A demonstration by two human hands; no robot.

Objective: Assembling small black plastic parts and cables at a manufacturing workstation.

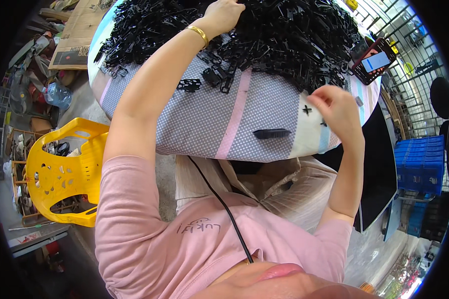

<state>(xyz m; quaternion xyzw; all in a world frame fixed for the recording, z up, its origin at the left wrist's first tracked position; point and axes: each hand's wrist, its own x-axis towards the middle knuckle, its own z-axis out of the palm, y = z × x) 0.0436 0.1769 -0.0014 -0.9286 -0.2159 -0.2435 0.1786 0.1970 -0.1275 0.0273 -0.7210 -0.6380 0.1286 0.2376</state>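
L hand [223, 16] at blk parts pile [289, 40], R hand [338, 108] nr it, fingers' [325, 92] state unclear.

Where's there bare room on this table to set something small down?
Two grey dotted patches of the cloth look bare: one left of the pink stripe, nearer you than the loose black pieces; one right of it, between the black pile and the lone dark piece. The far side is crowded by the pile, where your left hand is.
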